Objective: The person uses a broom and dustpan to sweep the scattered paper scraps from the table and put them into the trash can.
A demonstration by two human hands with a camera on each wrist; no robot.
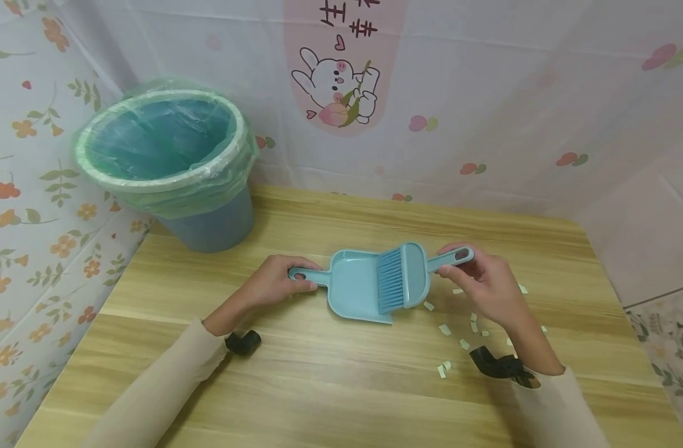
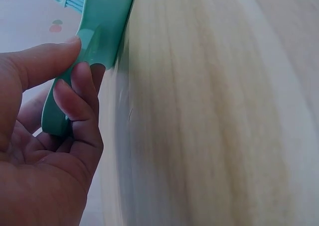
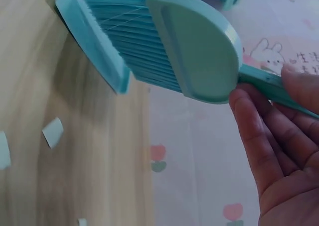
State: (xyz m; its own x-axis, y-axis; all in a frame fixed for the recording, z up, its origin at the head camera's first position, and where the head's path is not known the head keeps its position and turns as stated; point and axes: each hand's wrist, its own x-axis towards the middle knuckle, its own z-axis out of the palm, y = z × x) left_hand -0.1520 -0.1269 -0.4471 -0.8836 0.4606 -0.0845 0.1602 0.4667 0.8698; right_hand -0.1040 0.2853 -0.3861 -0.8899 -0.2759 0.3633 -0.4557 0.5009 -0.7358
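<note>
Dustpan (image 1: 352, 285), gripped by the handle (image 1: 322, 277) in left hand (image 1: 279, 278); brush (image 1: 416, 277), pinched by the handle (image 1: 441, 261) in right hand (image 1: 491, 286), bristles (image 1: 390, 283) toward dustpan; pale scraps (image 1: 444, 330) nearby.

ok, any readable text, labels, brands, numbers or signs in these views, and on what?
"生": backdrop cloth, above the rabbit drawing.
"幸": same cloth.
Another character, cut off at top edge: unreadable.
Right wrist view: cloth lettering too small to read surely.
Brush, dustpan, bin: none visible.
</note>
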